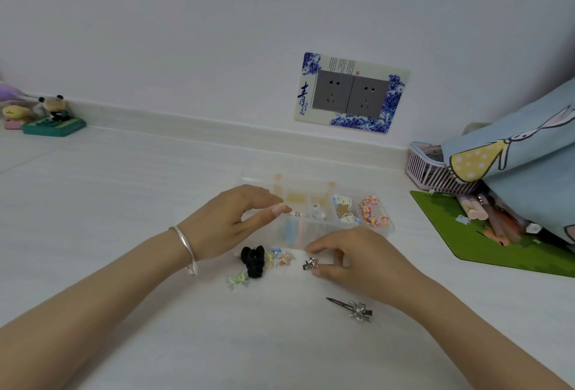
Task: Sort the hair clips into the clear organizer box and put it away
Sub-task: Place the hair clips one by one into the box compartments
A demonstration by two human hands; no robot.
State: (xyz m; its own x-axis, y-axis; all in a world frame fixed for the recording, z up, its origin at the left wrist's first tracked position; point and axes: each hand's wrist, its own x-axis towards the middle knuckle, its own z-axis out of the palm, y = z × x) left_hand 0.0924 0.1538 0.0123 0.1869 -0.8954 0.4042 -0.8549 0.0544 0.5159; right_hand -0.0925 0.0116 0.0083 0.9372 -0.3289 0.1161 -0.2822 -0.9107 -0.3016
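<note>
The clear organizer box lies open on the white table, with a leaf clip and a pink flowered clip in its right compartments. My left hand hovers at the box's left part, thumb and forefinger pinching a small clear clip. My right hand rests in front of the box, fingers closed on a small silver clip. Loose on the table lie a black claw clip, small pastel clips, a green bow clip and a long silver bow clip.
A green mat with pens and tubes lies at the right, under a blue printed bag. A pink basket stands behind it. Small figurines sit at the far left by the wall. A double socket is on the wall.
</note>
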